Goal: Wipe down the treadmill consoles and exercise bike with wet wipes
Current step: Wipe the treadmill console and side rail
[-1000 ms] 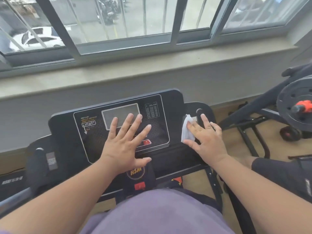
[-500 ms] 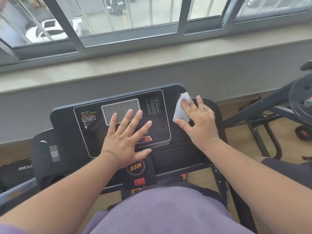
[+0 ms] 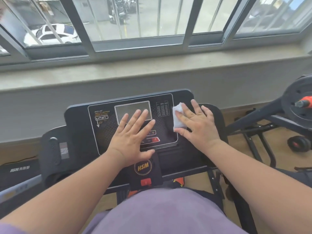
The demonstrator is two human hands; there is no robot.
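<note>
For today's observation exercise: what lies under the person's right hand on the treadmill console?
A white wet wipe lies under the right hand, pressed flat on the treadmill console; its left part shows. The rest, and the console beneath, are covered.

Your left hand (image 3: 130, 137) is lying flat, fingers spread, on the console (image 3: 81, 125). Your right hand (image 3: 196, 127) is pressing a white wipe (image 3: 178, 118) against the panel's right edge, fingers straight.
</note>
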